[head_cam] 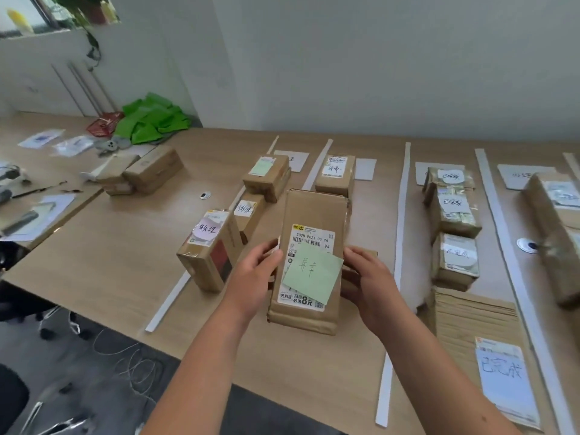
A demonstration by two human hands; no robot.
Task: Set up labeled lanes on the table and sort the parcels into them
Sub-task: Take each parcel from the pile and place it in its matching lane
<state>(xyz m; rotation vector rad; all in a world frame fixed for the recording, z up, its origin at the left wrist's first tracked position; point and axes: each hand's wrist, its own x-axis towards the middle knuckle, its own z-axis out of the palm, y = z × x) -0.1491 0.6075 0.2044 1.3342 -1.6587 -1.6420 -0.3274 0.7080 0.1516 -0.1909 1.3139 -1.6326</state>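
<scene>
Two hands on one long cardboard parcel [314,211]: left hand [259,271] grips its left long edge, right hand [368,277] its right, fingers curled round the sides. The hands are apart, with the parcel between them.

Position: parcel held label-up, near edge toward the person, over the lane left of the long white strip [400,230]. Cannot tell whether its underside rests on the tabletop [125,271] or is lifted. A green note [314,276] with handwriting is stuck across the shipping label.

Lanes: already laid out, with label cards [365,167] at the far ends and tagged parcels in several of them. A smaller box [334,175] sits at the far end of this lane.

Step in hand, as judged: sorting, with this parcel tagged and being placed.

Next move calls for: matching the note to the lane's card, then setting the parcel down flat between the strips, short of the smaller box, without knocking either strip.
</scene>
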